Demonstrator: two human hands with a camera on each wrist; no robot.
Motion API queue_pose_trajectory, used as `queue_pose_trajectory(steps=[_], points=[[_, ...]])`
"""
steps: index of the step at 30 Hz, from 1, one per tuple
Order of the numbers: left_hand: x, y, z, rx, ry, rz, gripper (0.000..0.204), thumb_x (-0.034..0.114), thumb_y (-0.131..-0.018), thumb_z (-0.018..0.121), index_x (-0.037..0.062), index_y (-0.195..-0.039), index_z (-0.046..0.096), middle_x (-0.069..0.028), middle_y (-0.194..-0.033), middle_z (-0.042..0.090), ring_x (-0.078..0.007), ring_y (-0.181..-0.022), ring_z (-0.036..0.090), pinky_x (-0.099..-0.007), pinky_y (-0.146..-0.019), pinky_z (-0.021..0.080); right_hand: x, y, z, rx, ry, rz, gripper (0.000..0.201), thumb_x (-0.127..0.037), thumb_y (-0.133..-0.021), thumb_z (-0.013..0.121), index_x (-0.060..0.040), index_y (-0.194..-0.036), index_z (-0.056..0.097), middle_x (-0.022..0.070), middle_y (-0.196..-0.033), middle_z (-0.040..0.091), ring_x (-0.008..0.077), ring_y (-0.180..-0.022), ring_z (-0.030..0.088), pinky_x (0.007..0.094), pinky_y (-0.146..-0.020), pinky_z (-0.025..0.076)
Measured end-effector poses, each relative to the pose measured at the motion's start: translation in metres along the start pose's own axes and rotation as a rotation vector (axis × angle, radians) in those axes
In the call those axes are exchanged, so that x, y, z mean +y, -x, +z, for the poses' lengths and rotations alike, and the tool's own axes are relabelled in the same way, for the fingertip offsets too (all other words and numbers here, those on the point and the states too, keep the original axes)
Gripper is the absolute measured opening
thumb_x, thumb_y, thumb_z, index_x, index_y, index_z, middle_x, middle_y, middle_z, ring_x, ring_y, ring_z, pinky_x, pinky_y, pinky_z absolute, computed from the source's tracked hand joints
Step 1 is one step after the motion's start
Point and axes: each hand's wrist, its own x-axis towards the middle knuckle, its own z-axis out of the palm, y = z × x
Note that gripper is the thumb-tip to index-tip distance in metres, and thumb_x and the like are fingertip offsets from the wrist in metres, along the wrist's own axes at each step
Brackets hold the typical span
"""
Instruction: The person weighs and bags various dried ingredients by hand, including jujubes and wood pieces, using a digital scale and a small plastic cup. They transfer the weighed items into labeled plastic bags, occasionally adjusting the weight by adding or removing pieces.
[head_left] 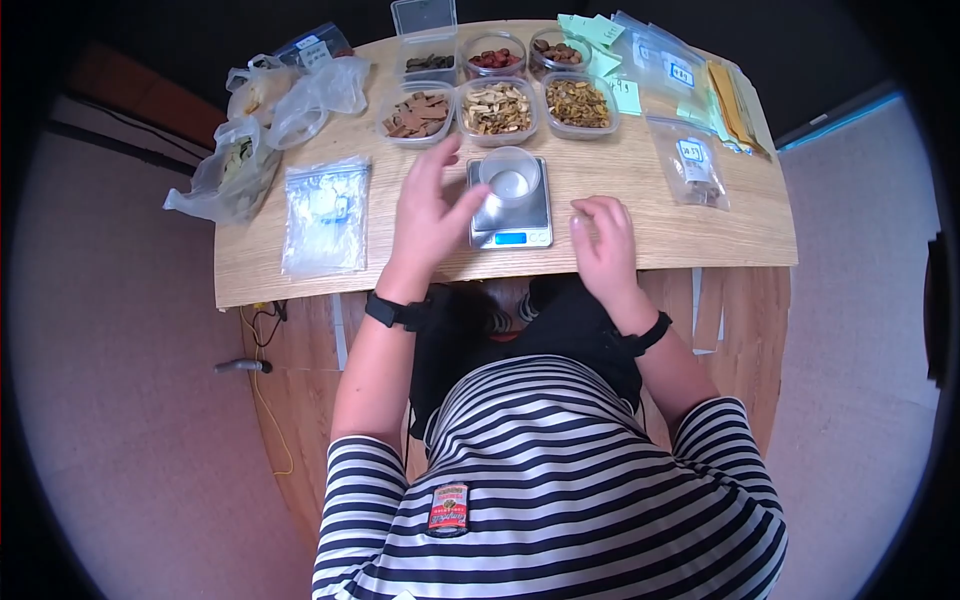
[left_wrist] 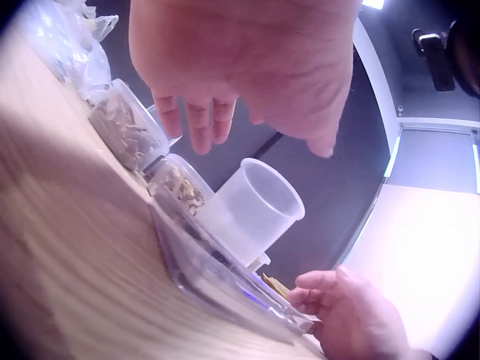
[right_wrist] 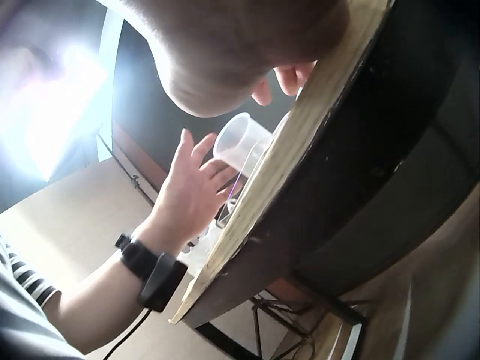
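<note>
Translucent cup [head_left: 509, 172] stands upright on a digital scale [head_left: 512, 220], near both hands and held by neither. The left hand [head_left: 428, 218] has a wide, unclosed grip, fingers extended and thumb spread; nothing is in it, and the left wrist view shows a gap between it and the cup. The right hand [head_left: 606, 244] is loosely curved, its grip likewise holding nothing, just right of the scale and near the front edge of the bench [head_left: 735, 235]. Behind the scale sit three plastic tubs: reddish-brown strips [head_left: 417, 112] fill the left one, pale slices [head_left: 497, 104] the middle one, yellow-brown pieces [head_left: 579, 102] the right one. Three more containers stand behind these, the leftmost with its lid raised. A flat zip bag [head_left: 325, 220] lies on the left, and a labelled bag [head_left: 690, 165] on the right.
</note>
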Motion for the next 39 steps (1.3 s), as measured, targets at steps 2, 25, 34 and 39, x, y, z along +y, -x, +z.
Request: queue_pose_trajectory(steps=[2,25,34,39], points=[[-0.01,0.007,-0.006,0.027,0.008,-0.118,0.049,0.027,-0.087,0.076,0.0021,-0.127,0.061,-0.0145,-0.11,0.067,-0.0276,-0.099,0.066,-0.0402,-0.086,0.051,0.002,-0.009,-0.002,-0.019,-0.08,0.1,0.01,-0.011,-0.092,0.063,-0.0016,-0.092,0.067,0.0139,-0.085,0.063,0.0345,-0.082,0.062,0.0446,-0.076,0.048],[-0.025,0.023,-0.002,0.11,0.078,-0.242,0.036,0.021,-0.088,0.074,0.0006,-0.117,0.066,-0.0136,-0.105,0.068,-0.0295,-0.097,0.065,-0.0398,-0.087,0.051,0.003,-0.007,-0.003,-0.062,0.114,-0.083,0.011,-0.015,-0.094,0.061,-0.0073,-0.089,0.068,0.0088,-0.083,0.061,0.0307,-0.082,0.059,0.0424,-0.077,0.045],[0.018,-0.009,-0.003,-0.075,0.071,-0.03,0.065,0.034,-0.082,0.079,0.0014,-0.133,0.058,-0.0188,-0.13,0.061,-0.0359,-0.122,0.056,-0.0442,-0.105,0.043,-0.002,-0.003,-0.005,-0.074,0.019,-0.128,0.016,-0.018,-0.096,0.06,-0.0042,-0.098,0.069,0.0109,-0.092,0.063,0.0321,-0.089,0.06,0.0416,-0.081,0.046],[0.023,-0.015,-0.001,-0.12,0.024,0.031,0.065,0.036,-0.083,0.078,0.0009,-0.134,0.057,-0.0188,-0.13,0.061,-0.0359,-0.123,0.056,-0.0446,-0.106,0.042,-0.002,-0.002,-0.005,-0.065,0.033,-0.136,0.018,-0.019,-0.097,0.059,-0.004,-0.098,0.069,0.0109,-0.093,0.063,0.0316,-0.09,0.06,0.0414,-0.082,0.045]])
